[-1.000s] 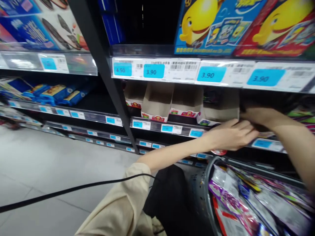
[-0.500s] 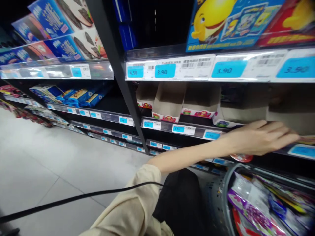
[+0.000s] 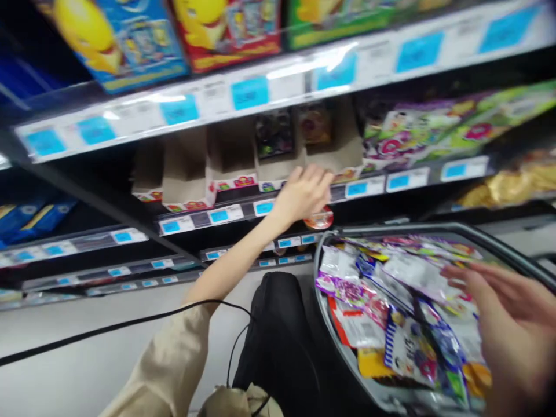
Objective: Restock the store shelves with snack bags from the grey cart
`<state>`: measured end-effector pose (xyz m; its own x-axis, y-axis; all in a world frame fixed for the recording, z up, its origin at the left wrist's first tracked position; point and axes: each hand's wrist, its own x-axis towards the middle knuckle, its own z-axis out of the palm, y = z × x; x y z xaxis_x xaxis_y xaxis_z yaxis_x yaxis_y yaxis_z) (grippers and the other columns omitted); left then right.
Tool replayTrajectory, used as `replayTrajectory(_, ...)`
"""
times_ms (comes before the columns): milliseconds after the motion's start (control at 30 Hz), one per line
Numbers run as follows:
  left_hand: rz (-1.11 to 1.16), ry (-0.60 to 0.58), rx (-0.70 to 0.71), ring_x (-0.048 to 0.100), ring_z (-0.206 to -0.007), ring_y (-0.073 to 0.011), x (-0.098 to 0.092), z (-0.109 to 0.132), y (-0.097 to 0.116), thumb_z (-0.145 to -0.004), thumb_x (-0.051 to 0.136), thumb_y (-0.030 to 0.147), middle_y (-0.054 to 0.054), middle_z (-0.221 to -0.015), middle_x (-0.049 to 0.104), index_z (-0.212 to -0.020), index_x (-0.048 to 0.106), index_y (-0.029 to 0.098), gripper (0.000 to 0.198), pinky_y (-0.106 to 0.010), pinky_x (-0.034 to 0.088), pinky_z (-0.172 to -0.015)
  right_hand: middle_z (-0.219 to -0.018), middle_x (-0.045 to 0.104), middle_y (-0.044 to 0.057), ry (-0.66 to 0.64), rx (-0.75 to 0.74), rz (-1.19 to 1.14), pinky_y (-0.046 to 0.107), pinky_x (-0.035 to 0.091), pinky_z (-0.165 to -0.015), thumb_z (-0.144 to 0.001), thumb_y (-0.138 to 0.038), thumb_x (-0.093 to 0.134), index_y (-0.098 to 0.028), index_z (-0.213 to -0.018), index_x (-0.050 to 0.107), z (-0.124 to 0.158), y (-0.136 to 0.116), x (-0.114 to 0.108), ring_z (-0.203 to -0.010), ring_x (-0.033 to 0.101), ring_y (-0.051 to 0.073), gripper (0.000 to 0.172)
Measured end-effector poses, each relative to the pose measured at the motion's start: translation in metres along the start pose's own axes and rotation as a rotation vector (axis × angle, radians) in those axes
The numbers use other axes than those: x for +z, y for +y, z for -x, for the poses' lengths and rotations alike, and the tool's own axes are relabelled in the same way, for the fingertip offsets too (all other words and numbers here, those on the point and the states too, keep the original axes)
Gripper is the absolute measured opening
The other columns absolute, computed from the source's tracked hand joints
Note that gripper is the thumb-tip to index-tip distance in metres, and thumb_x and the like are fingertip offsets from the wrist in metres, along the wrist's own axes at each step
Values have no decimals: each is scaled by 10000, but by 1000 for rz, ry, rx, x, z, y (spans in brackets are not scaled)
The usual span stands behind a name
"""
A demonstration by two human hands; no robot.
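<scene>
My left hand reaches to the front edge of the middle shelf. Its slightly parted fingers lie over the front lip of an open cardboard display box, and I see nothing held in them. Inside that box, toward the back, is an orange-brown packet; the box to its left holds a dark packet. My right hand, a little blurred, hovers over the right side of a grey shopping basket, fingers stretched out and holding nothing. Candy bags in many colours fill the basket.
More cardboard boxes stand left on the shelf, green and purple bags right. Above runs a price-label rail under boxes with yellow cartoon figures. A black cable crosses my left sleeve. My dark-clothed knee is beside the basket.
The view has swung right, bringing more of the basket, the bags on the right and my right hand into sight. My left hand stays by the box fronts at the shelf edge.
</scene>
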<state>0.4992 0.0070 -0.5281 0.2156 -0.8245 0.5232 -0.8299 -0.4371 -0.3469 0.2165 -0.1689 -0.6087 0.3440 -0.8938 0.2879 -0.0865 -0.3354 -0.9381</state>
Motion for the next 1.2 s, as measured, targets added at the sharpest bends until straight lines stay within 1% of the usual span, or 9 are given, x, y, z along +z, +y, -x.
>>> replayTrajectory(67, 47, 5, -48, 596, -1152, -329, 2, 0, 2, -1021, 393, 277, -170, -1155, 675, -1257, 599, 132, 345, -459, 406, -972, -875, 759, 102, -26, -18, -34, 680, 578, -884, -728, -499, 814, -378, -894, 757, -5, -4, -1, -895, 751, 392, 213)
replayTrajectory(167, 166, -30, -166, 564, -1181, -362, 1, -3, 4, -991, 442, 337, -165, -1167, 674, -1204, 614, 152, 330, -520, 374, -1022, -812, 752, 61, 15, 14, -162, 504, 615, -744, -752, -450, 801, -286, -881, 721, -20, 7, -6, -740, 736, 269, 224)
replayTrajectory(267, 159, -82, -227, 504, -1224, -425, 0, -9, 4, -961, 455, 414, -187, -1225, 644, -1242, 596, 136, 420, -618, 327, -1039, -856, 746, 37, -3, 51, -215, 392, 598, -690, -818, -461, 745, -272, -944, 679, -35, 28, -14, -755, 722, 216, 237)
replayTrajectory(433, 123, -63, -202, 449, -1254, -491, -6, -8, 7, -967, 351, 476, -209, -1338, 584, -1419, 487, 157, 570, -692, 325, -958, -977, 722, 53, -76, 71, -146, 379, 591, -732, -908, -511, 642, -261, -1005, 630, -49, 52, -22, -848, 708, 207, 268)
replayTrajectory(733, 241, -65, -193, 379, -1359, -532, -16, -7, 14, -981, 370, 477, -140, -1531, 472, -1525, 386, 239, 594, -725, 243, -1038, -917, 732, 52, -170, -12, -112, 394, 570, -797, -839, -384, 691, -232, -943, 669, -52, 70, -15, -862, 699, 217, 186)
replayTrajectory(867, 241, -62, -208, 369, -1375, -543, -13, -6, 12, -985, 374, 488, -167, -1516, 478, -1523, 387, 218, 602, -742, 251, -1024, -893, 731, 41, -28, -7, 114, 403, 553, -833, -891, -400, 647, -243, -932, 677, -51, 72, -20, -849, 684, 219, 165)
replayTrajectory(1000, 224, -79, -216, 388, -1354, -545, -16, -6, 14, -990, 328, 502, -198, -1481, 491, -1501, 414, 186, 607, -739, 281, -990, -669, 658, 21, 128, 92, 407, 454, 532, -853, -956, -536, 587, -248, -973, 699, -48, 72, -31, -725, 656, 247, 309)
replayTrajectory(1100, 215, -85, -215, 400, -1333, -542, -18, -7, 16, -984, 327, 493, -224, -1445, 512, -1479, 440, 157, 610, -735, 286, -985, -663, 664, 44, -42, 118, 482, 497, 521, -865, -937, -645, 586, -226, -1101, 711, -44, 72, -30, -756, 678, 301, 467)
replayTrajectory(1200, 179, -77, -209, 432, -1289, -530, -16, -8, 14, -980, 331, 482, -243, -1381, 548, -1448, 463, 123, 604, -723, 308, -964, -699, 677, 39, -256, 95, 497, 499, 520, -849, -833, -622, 732, -214, -1218, 662, -42, 76, -26, -756, 680, 315, 565)
